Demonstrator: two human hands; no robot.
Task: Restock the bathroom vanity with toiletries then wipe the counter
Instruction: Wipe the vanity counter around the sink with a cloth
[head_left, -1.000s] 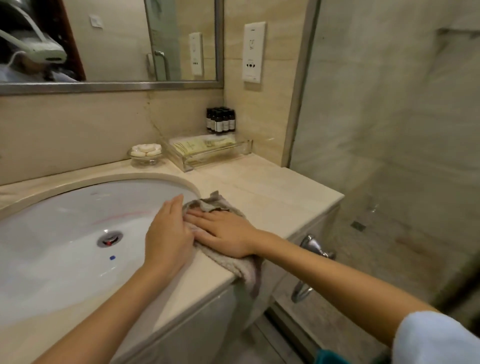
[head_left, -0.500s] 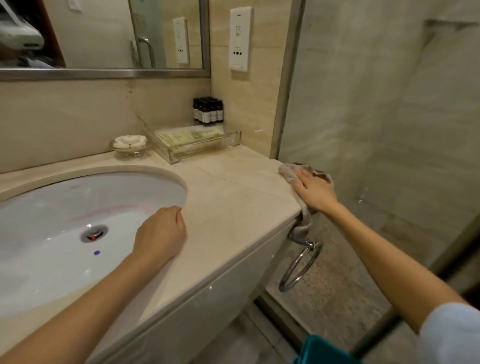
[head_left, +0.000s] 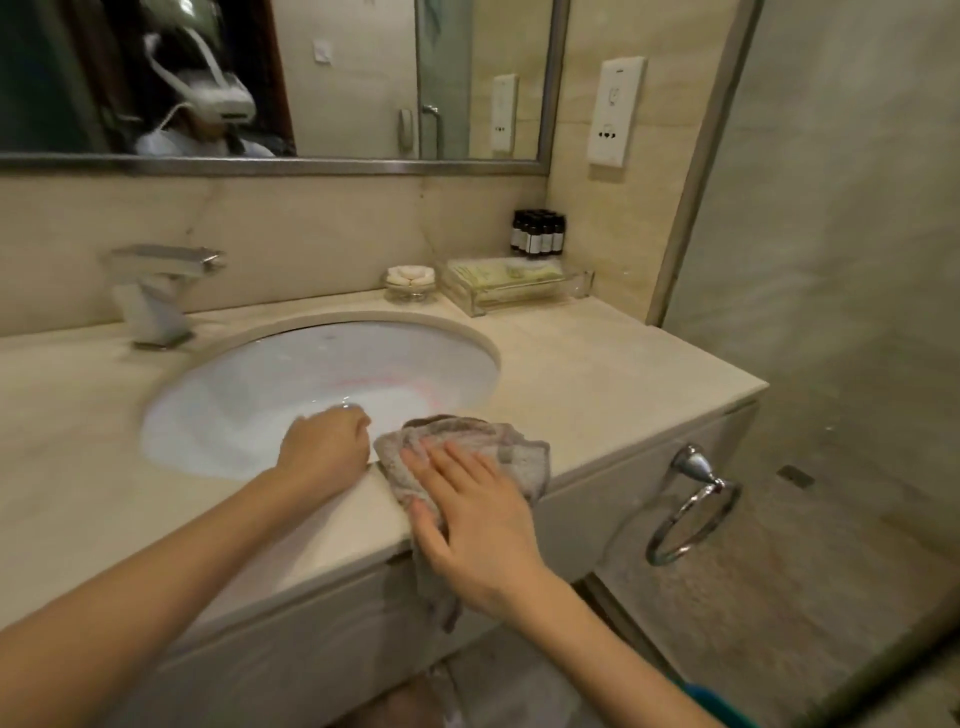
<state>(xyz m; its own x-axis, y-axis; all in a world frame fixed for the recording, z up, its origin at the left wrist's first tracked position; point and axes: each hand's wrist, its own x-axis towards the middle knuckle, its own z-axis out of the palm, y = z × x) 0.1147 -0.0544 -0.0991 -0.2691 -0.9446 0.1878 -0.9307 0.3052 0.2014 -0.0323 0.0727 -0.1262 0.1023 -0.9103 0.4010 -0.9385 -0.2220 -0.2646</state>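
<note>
Pressed flat under the right hand (head_left: 478, 525), a grey-brown cloth (head_left: 514, 447) is held against the front edge of the counter (head_left: 623, 374). The fingers are kept straight and slightly spread across the cloth, and nothing is pinched. The cloth is bunched on the counter top just right of the sink (head_left: 311, 374), and one end is left hanging down over the cabinet front below the hand.

Just beside the cloth, the left hand (head_left: 324, 449) is rested on the front rim of the sink. Its fingers are curled under and nothing is seen in them, though the hand is blurred.

A white oval basin is set into the beige stone counter, and a chrome faucet (head_left: 156, 291) is mounted behind it on the left. At the back right, a small glass dish of soaps (head_left: 411, 280) is placed next to a clear tray (head_left: 519, 288) filled with pale packets. A cluster of small dark bottles (head_left: 537, 234) is stood in the corner behind the tray. A chrome towel ring (head_left: 691, 509) is fixed to the right side of the cabinet. A framed mirror (head_left: 363, 78) is hung above the counter, and a white socket plate (head_left: 615, 111) is set in the wall to its right.
</note>
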